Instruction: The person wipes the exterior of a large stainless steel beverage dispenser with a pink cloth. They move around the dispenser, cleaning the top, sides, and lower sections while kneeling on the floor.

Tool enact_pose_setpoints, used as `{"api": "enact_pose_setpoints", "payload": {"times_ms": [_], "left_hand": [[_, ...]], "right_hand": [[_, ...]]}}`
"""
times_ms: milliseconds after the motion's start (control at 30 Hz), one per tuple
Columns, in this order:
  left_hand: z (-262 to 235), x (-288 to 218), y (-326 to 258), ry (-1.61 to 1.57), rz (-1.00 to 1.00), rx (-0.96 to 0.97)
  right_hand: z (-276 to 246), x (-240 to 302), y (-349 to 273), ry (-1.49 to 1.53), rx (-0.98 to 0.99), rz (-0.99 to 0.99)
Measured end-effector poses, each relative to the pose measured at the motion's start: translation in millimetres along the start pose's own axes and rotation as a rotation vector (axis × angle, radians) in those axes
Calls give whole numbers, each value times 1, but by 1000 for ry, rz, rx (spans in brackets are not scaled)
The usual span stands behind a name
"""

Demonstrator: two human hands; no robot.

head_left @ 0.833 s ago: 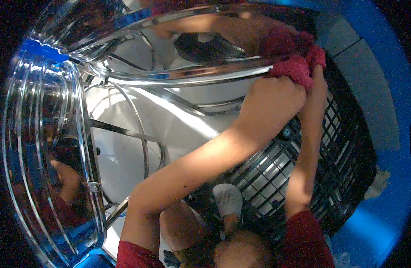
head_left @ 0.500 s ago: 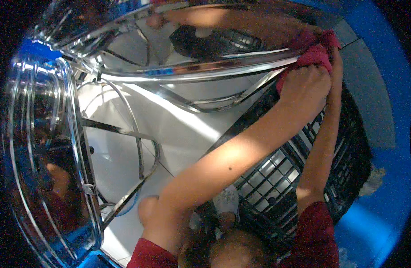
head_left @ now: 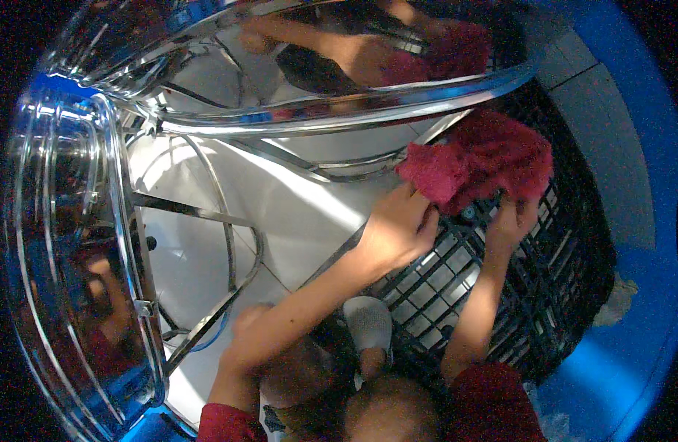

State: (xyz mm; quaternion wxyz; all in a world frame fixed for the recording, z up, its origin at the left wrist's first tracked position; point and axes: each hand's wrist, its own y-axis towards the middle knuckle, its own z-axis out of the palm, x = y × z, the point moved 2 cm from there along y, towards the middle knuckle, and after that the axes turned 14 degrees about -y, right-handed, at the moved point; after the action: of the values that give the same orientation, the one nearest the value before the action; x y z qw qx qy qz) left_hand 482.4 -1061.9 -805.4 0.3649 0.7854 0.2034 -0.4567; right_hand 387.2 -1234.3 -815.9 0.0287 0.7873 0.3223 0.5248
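A dark pink cloth (head_left: 493, 158) is spread loosely between my two hands, with soft folds in it. My left hand (head_left: 401, 225) pinches its near left corner. My right hand (head_left: 514, 219) grips its near right edge, fingers partly hidden by the fabric. The cloth hangs above a black plastic crate (head_left: 435, 291) and beside the rim of a polished metal panel (head_left: 339, 110). That shiny panel mirrors my arms and the cloth. Both hands are apart from the metal.
A second shiny metal piece with curved ribs (head_left: 74, 243) stands at the left. Thin metal legs (head_left: 232, 258) and hoops reach down to the white tiled floor (head_left: 302, 221). Blue material (head_left: 611, 368) borders the right side. A light-coloured scrap (head_left: 617, 302) lies by the crate.
Both hands have drawn back from the panel's right end toward me and moved apart. The cloth, bunched against the rim before, is now off the metal and opened out.
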Motion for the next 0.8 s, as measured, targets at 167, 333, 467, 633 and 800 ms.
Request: {"api": "enact_pose_setpoints", "payload": {"times_ms": [167, 333, 467, 633, 800], "left_hand": [[-15, 9, 5, -100, -50, 36], [5, 27, 61, -128, 205, 94], [23, 55, 57, 117, 19, 230], [28, 98, 22, 49, 19, 74], [14, 132, -1, 185, -251, 326]], "right_hand": [[10, 3, -9, 241, -167, 173], [64, 13, 30, -106, -123, 18], [86, 15, 38, 26, -73, -48], [100, 12, 27, -214, -148, -213], [128, -12, -1, -205, -103, -54]]}}
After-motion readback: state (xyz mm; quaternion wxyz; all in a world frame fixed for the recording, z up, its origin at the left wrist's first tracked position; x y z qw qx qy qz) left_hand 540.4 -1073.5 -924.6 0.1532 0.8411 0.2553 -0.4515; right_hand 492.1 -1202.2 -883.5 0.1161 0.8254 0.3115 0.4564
